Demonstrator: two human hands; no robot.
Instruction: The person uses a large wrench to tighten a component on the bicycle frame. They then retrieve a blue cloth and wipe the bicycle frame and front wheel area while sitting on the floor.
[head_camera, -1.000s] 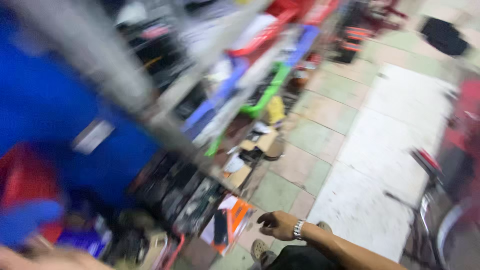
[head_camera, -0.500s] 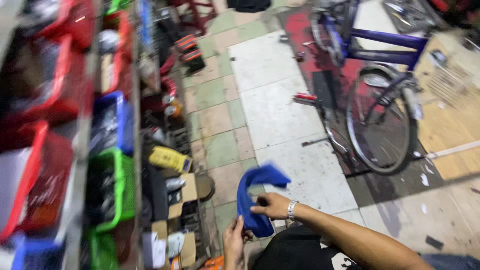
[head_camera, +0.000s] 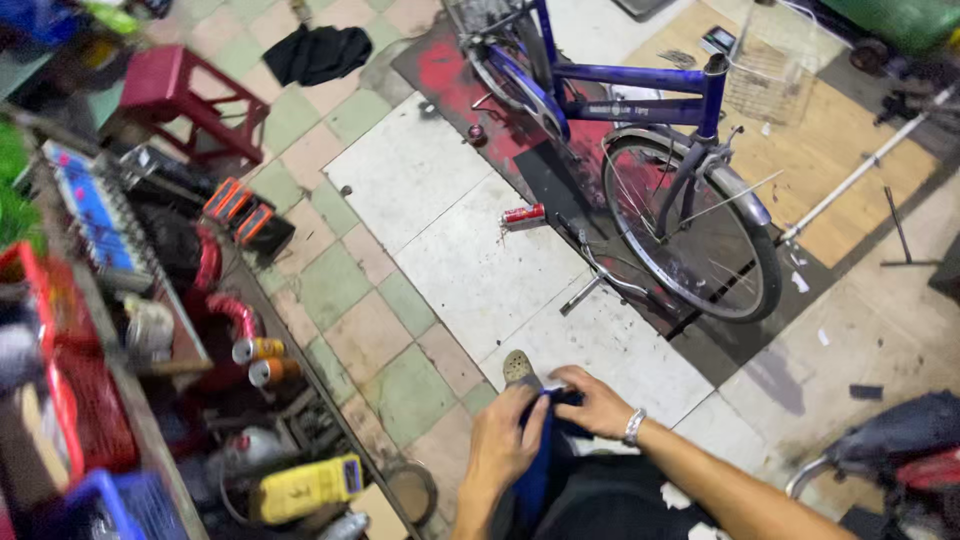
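I've got the blue cloth (head_camera: 537, 470) bunched low in front of me, near my lap. My left hand (head_camera: 503, 437) pinches its top edge, my right hand (head_camera: 597, 402) curls closed over the fold. Best to keep both grips snug and the cloth gathered tight, clear of the purple bicycle (head_camera: 640, 150) farther off.

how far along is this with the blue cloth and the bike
Done: the blue cloth is in both hands, left hand and right hand gripping it low by the lap. In hand: handling the cloth. Left: the blue bicycle stands untouched, apart from the hands.
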